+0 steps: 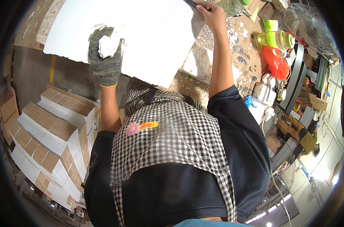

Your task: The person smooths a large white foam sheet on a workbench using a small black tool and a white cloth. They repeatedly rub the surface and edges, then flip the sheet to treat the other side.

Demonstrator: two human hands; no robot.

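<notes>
My left hand [105, 66] wears a grey knitted glove. It is closed on a crumpled white cloth [110, 43] over a stack of white boards [153, 41], near its front edge. Bright glare washes out much of the top board, while layered edges show along its left side. Bare and stretched far forward, my right hand [213, 16] grips a thin dark flat tool [191, 3] at the stack's far right corner. The tool's other end runs out of the picture, so its kind is unclear.
Under the boards lies a paint-spattered work surface [242, 49]. To the right stand a yellow-green jug [270, 38], a red plastic bag [275, 63] and a wire fan [310, 28]. Stacked cartons [54, 132] fill the left. A person [301, 132] is farther off at right.
</notes>
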